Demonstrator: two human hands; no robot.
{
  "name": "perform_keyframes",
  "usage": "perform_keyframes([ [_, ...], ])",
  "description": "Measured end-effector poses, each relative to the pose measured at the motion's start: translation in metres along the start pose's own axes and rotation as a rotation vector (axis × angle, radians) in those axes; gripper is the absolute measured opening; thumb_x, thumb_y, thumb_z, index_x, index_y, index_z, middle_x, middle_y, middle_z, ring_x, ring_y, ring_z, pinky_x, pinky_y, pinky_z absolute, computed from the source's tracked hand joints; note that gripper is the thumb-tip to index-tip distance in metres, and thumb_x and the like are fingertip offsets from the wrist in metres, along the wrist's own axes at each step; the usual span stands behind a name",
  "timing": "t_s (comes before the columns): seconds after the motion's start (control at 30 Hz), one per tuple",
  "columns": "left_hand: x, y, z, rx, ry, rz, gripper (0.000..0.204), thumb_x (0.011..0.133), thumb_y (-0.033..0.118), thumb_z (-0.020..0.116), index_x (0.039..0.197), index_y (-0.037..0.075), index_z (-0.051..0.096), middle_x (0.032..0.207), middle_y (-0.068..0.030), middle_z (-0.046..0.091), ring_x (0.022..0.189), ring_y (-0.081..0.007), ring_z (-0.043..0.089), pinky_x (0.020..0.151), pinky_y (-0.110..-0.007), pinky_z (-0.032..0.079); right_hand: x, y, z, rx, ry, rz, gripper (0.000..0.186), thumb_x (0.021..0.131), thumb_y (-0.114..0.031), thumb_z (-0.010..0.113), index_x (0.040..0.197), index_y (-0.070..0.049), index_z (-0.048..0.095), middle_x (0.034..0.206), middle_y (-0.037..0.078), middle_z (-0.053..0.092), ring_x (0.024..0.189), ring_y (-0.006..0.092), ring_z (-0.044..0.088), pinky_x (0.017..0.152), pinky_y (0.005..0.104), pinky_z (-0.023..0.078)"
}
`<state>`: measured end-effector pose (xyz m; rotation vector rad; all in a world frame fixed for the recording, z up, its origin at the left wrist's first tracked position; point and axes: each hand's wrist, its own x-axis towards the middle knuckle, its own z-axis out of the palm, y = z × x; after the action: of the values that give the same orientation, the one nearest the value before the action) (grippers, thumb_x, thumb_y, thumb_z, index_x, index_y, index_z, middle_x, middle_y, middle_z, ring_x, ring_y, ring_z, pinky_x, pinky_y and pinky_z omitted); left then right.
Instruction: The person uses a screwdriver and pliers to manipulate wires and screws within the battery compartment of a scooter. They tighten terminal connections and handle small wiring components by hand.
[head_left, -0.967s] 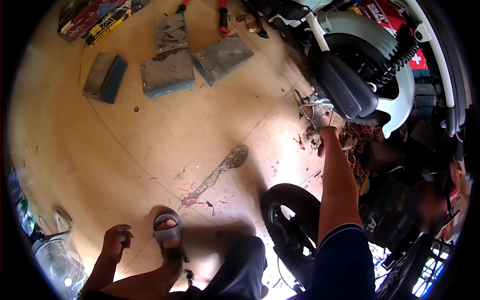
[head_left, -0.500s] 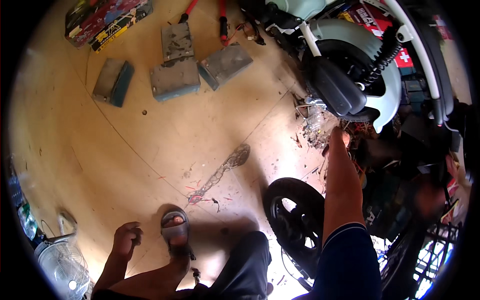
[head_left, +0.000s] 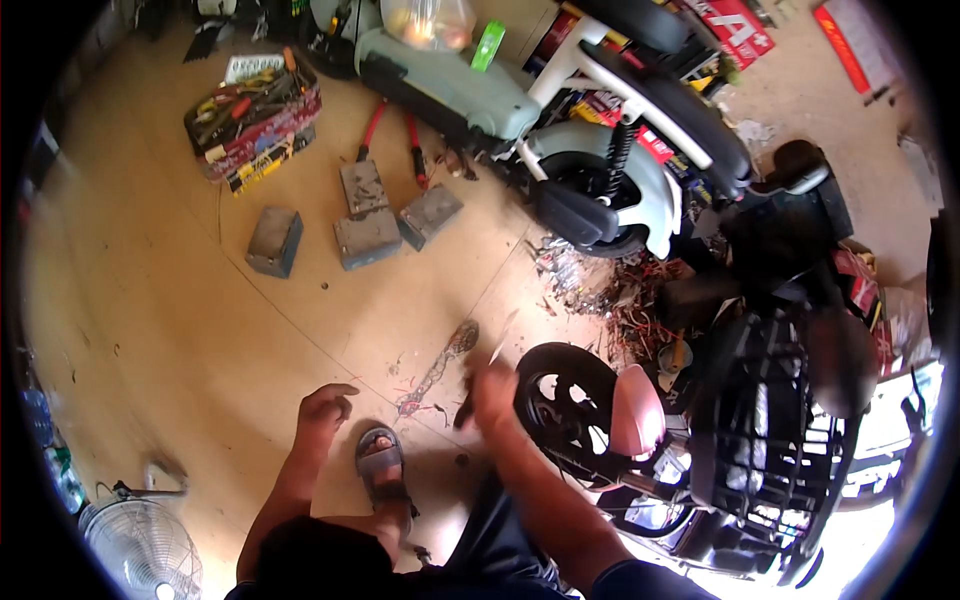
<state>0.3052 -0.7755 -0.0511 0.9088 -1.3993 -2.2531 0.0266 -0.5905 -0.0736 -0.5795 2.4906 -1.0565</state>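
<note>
At the near left stands a fan [head_left: 145,545], probably there to blow air toward the person. A sandalled foot [head_left: 382,465] is planted flat on the floor, seemingly to steady the low posture. Just beyond it, the left hand [head_left: 327,408] hangs over the floor, fingers loosely bent and a little apart, with nothing seen in it; its forearm perhaps leans on the thigh for balance.

To its right, the right hand [head_left: 493,395] is closed around a thin tool [head_left: 502,338], blurred, whose pale end points to the far side, likely to keep that end clear of the wrist. A dark thing [head_left: 463,410] shows beside this hand; whether it is gripped too, I cannot tell. Just right is a wheel [head_left: 528,385].

Farther right lies a heap of scraps [head_left: 590,285]. Far left of it, four grey blocks [head_left: 368,240] rest on the floor, perhaps spaced for easy reach. Beyond them, a box [head_left: 262,150] keeps loose tools [head_left: 235,108] together, and a scooter [head_left: 450,90] carries a plastic bag [head_left: 427,25], probably using it as a shelf.
</note>
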Motion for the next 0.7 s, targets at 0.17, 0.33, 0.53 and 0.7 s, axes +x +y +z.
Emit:
perform_keyframes([
  [0.17, -0.036, 0.109, 0.098, 0.889, -0.34, 0.505, 0.033, 0.084, 0.022, 0.077, 0.116, 0.014, 0.075, 0.09, -0.0072, 0.068, 0.076, -0.0212, 0.067, 0.068, -0.034, 0.053, -0.178, -0.087, -0.06, 0.403, -0.294, 0.347, 0.029, 0.091, -0.026, 0.066, 0.1, 0.0, 0.074, 0.075, 0.007, 0.069, 0.069, 0.0118, 0.064, 0.065, 0.0294, 0.051],
  [0.33, -0.078, 0.133, 0.15, 1.101, -0.76, 0.681, 0.027, 0.083, 0.025, 0.079, 0.108, 0.014, 0.077, 0.097, -0.0066, 0.07, 0.084, -0.0308, 0.07, 0.071, -0.038, 0.057, -0.244, -0.121, -0.129, 0.568, -0.271, 0.323, 0.022, 0.094, -0.018, 0.064, 0.102, 0.001, 0.073, 0.073, 0.005, 0.066, 0.063, 0.0104, 0.058, 0.057, 0.027, 0.046],
  [0.53, -0.149, 0.168, 0.273, 1.104, -1.13, 0.842, 0.02, 0.093, 0.023, 0.07, 0.108, 0.012, 0.076, 0.091, -0.011, 0.073, 0.082, -0.0347, 0.07, 0.073, -0.043, 0.057, -0.341, -0.115, -0.225, 0.919, 0.079, 0.3, 0.015, 0.095, -0.012, 0.063, 0.098, 0.001, 0.071, 0.065, -0.001, 0.055, 0.054, 0.0068, 0.046, 0.045, 0.0236, 0.033],
  [0.7, -0.216, 0.165, 0.348, 0.994, -1.206, 0.76, 0.021, 0.1, 0.021, 0.065, 0.116, 0.01, 0.072, 0.077, -0.0112, 0.071, 0.064, -0.0187, 0.071, 0.065, -0.033, 0.056, -0.41, -0.094, -0.285, 1.056, 0.261, 0.256, 0.02, 0.097, -0.019, 0.064, 0.1, -0.001, 0.072, 0.062, -0.002, 0.053, 0.046, 0.0056, 0.043, 0.042, 0.0229, 0.033],
])
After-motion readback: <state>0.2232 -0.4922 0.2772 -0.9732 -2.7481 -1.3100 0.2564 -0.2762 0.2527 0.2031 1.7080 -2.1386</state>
